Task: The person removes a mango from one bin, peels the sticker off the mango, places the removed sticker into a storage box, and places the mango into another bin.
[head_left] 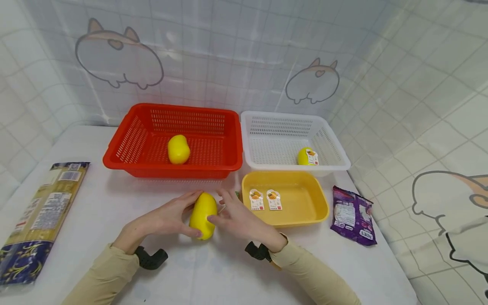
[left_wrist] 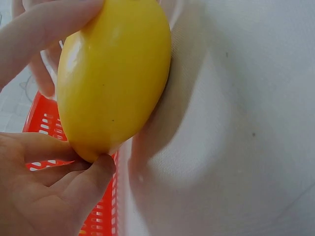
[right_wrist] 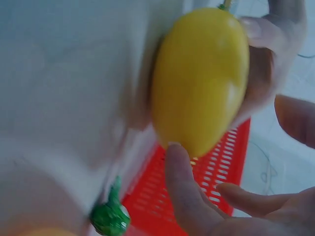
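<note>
A smooth yellow mango (head_left: 203,216) is between both hands at the middle of the table. My left hand (head_left: 169,216) grips it, and in the left wrist view its thumb and finger pinch one end. With its thumb on the mango, my right hand (head_left: 242,218) has its other fingers spread apart. A fingertip (right_wrist: 178,155) touches the mango's lower end in the right wrist view. A green-wrapped lollipop (right_wrist: 112,216) lies by the right hand, mostly hidden by it in the head view.
Behind stand a red basket (head_left: 179,173) with one yellow mango and a white basket (head_left: 267,148) with a stickered mango. Two mango stickers lie in the yellow tray (head_left: 305,201). Packed noodles (head_left: 45,216) are at left, a purple snack bag (head_left: 352,216) at right.
</note>
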`<state>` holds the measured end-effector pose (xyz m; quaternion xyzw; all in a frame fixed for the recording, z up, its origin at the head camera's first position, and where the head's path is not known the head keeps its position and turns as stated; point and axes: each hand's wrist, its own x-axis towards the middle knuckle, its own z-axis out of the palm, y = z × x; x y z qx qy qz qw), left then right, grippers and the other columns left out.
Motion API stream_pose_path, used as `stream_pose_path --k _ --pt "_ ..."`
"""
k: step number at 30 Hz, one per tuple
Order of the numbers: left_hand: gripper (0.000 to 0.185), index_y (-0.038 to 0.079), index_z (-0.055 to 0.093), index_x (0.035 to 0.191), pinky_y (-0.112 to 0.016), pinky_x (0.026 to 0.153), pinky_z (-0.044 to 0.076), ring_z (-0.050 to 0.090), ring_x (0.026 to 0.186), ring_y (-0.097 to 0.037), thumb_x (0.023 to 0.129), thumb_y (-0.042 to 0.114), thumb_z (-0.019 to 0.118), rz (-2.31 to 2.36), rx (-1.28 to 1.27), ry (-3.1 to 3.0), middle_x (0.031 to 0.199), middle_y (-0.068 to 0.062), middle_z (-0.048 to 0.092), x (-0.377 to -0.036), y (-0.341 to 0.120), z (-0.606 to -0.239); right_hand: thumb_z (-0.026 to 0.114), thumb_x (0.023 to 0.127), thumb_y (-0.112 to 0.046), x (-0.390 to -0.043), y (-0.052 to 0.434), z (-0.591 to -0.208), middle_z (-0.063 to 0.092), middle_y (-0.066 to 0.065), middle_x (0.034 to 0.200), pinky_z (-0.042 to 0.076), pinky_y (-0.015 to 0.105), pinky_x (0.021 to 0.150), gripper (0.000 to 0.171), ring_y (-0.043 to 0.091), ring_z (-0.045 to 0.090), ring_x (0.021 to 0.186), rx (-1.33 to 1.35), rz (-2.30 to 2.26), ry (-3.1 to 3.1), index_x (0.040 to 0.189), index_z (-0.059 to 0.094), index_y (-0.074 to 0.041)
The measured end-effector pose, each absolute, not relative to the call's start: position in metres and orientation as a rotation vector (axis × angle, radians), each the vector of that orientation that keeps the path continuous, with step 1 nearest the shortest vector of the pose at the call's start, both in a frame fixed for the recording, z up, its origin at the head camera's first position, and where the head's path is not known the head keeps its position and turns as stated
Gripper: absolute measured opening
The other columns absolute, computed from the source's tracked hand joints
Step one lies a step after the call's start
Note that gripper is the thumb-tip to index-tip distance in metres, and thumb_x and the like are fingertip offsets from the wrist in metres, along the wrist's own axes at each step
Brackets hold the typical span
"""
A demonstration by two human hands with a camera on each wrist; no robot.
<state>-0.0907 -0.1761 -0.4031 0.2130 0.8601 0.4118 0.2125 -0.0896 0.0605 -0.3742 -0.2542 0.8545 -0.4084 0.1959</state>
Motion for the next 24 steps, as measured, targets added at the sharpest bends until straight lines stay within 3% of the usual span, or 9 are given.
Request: stream_pose_path --k 7,15,21,24 --pt "0.117 0.001 0.023 0.157 -0.049 0.116 0.036 0.041 0.142 -0.034 0.071 0.044 0.089 1.160 0.610 2.374 0.161 -0.014 0.029 -0.091 -0.176 -0.403 0.062 0.099 -0.031 -0.091 0.055 -0.389 0.036 0.013 0.147 0.050 0.023 0.091 0.068 0.023 0.053 0.112 -0.773 -1.093 2.454 0.155 0.027 -0.012" --pt "0.116 0.003 0.024 0.158 -0.048 0.116 0.036 0.040 0.142 -0.033 0.071 0.043 0.090 1.177 0.624 2.364 0.161 -0.012 0.030 -0.092 -0.176 -0.404 0.059 0.101 -0.034 -0.091 0.051 -0.393 0.037 0.007 0.147 0.049 0.020 0.085 0.069 0.021 0.053 0.108 -0.751 -1.078 2.450 0.157 0.025 -0.014" --pt "0.116 0.004 0.022 0.158 -0.047 0.116 0.035 0.039 0.143 -0.032 0.071 0.042 0.090 1.187 0.636 2.355 0.162 -0.012 0.028 -0.092 -0.176 -0.404 0.059 0.101 -0.036 -0.090 0.048 -0.394 0.031 0.006 0.153 0.048 0.019 0.085 0.072 0.016 0.049 0.112 -0.782 -1.058 2.475 0.160 0.019 -0.023" --pt "0.117 0.005 0.021 0.159 -0.048 0.117 0.035 0.039 0.143 -0.032 0.071 0.042 0.090 1.184 0.634 2.353 0.162 -0.012 0.027 -0.092 -0.176 -0.404 0.057 0.101 -0.037 -0.090 0.047 -0.395 0.029 0.006 0.157 0.048 0.023 0.092 0.074 0.015 0.047 0.117 -0.787 -1.024 2.496 0.161 0.015 -0.028"
